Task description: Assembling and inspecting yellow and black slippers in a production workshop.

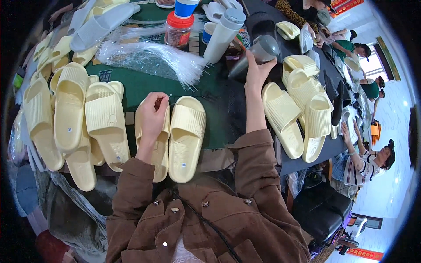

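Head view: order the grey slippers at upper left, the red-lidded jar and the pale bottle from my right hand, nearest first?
1. Pale bottle: just left of the right hand.
2. Red-lidded jar: farther left.
3. Grey slippers: farthest left.

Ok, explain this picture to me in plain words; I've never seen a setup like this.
There is no robot here, just a person's two bare hands. The single picture comes from a wide fisheye camera worn on the head, looking down, so edges bend and the room at right looks tilted.

The left hand, fingers curled together, is over one slipper of the front pair; a pale speck shows at its fingertips, too small to identify. The right hand is at a grey bottle; whether it grips it is unclear.

On the green surface lie white plastic strands, with a red-lidded jar beyond. More cream slippers lie at left and right. Other people are at far right.
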A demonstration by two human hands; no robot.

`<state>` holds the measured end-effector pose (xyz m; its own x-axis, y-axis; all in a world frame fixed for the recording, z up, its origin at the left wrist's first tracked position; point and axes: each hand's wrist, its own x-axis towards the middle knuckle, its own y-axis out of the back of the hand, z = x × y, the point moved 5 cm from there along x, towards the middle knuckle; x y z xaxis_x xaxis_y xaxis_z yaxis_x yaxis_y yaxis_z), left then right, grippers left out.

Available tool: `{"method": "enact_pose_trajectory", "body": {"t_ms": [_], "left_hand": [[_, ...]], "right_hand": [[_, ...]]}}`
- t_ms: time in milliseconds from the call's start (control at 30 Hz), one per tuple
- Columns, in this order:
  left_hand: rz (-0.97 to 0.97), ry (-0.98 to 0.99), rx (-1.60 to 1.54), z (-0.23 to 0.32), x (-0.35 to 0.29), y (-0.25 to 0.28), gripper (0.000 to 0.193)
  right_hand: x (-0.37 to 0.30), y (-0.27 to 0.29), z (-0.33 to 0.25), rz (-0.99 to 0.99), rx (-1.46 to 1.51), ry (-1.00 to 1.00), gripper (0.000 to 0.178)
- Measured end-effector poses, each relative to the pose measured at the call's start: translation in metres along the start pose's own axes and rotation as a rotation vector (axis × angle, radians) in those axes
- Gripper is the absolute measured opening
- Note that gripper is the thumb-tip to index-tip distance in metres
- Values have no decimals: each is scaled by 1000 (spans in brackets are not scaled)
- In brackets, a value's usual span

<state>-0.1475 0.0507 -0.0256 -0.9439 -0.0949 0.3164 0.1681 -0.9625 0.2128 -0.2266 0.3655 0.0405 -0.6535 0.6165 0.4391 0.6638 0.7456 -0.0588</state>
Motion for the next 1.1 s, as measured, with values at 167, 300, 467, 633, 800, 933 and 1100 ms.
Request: {"method": "enact_pose_trajectory", "body": {"t_ms": [167,300,467,633,800,933,1100], "left_hand": [[3,-5,-45,-8,0,0,7],[-2,-18,-17,-5,1,-1,6],[7,6,11,-4,1,2,7],[-1,-18,-8,-4,1,-3,7],[-7,3,24,-6,1,0,8],[-3,20,28,-3,1,0,8],[-8,35,51,-6,2,1,8]], "right_hand": [[4,5,4,-22,-40,60,89],[20,14,8,-27,-81,101,89],[18,15,9,-33,-104,97,91],[15,23,10,51,-313,142,93],[-8,24,-6,27,-294,31,91],[-24,27,-36,-36,-207,49,87],[-32,45,-74,-139,-41,97,78]]}}
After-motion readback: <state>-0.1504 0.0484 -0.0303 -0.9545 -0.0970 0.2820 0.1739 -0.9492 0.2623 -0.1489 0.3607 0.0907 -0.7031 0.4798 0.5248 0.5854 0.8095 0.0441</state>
